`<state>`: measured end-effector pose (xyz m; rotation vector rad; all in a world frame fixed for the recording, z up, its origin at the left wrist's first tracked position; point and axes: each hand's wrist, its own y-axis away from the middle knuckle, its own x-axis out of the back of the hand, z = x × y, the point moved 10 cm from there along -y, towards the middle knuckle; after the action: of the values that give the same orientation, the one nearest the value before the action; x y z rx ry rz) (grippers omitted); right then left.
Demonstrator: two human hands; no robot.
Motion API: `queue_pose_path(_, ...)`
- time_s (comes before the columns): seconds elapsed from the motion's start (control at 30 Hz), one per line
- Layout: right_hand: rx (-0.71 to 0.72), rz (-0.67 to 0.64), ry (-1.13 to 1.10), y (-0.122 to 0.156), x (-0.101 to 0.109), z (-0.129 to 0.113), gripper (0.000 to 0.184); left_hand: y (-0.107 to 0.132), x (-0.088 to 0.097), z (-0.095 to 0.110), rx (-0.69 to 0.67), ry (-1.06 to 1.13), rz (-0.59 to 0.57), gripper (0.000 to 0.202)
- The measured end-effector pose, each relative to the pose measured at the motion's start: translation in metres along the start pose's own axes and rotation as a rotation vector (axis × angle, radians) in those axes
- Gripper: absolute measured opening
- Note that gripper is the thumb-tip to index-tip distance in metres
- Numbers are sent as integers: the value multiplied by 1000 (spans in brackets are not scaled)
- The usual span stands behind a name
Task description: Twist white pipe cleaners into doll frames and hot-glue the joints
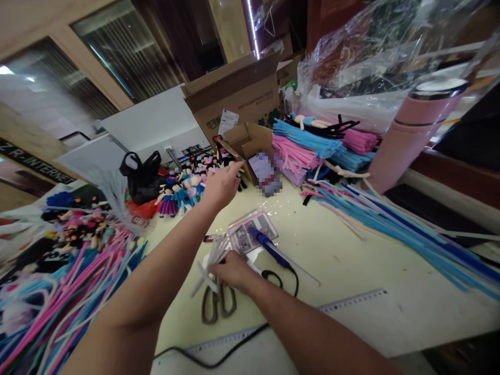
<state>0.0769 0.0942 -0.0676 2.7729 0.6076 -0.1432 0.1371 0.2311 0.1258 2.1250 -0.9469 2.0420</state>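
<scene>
My left hand (222,183) reaches forward over the yellow table (344,250), fingers spread, toward a small open cardboard box (250,139) and a row of little dolls (183,192). It holds nothing that I can see. My right hand (231,271) rests low on the table with its fingers curled over a bunch of white pipe cleaners (213,260). Dark scissors (219,303) lie just below that hand. A blue-handled corded tool (267,245) lies to its right, beside printed cards (252,233).
Heaps of pink, blue and white pipe cleaners (66,291) fill the left edge. Long blue ones (410,229) and stacked bundles (312,146) lie to the right. A pink tumbler (414,130), a plastic bag (371,62), a large carton (238,99) and a ruler (351,301) are around.
</scene>
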Motion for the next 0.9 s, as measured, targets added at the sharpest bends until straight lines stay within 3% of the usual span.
queue_pose_path(0.1, 64, 43, -109, 5, 10, -21, 12, 45, 24, -40, 130, 326, 25, 37)
queue_pose_path(0.23, 250, 126, -210, 20, 31, -58, 16, 132, 25, -102, 502, 777, 93, 45)
queue_pose_path(0.3, 291, 145, -176, 27, 36, -68, 24, 176, 15, -114, 653, 959, 127, 53)
queue_pose_path(0.4, 358, 170, -169, 35, 37, -78, 28, 217, -7, -99, 724, 1233, 85, 68)
queue_pose_path(0.5, 396, 194, -157, 41, 31, -82, 31, 229, -14, -69, 642, 1429, 55, 65)
queue_pose_path(0.6, 441, 195, -118, 47, 21, -89, 31, 230, -10, -53, 615, 1582, 127, 47)
queue_pose_path(0.73, 462, 182, -118, 52, 11, -95, 28, 229, -6, -50, 664, 1745, 250, 37)
queue_pose_path(0.9, 440, 187, -173, 47, 9, -95, 27, 224, -9, -52, 684, 1797, 269, 33)
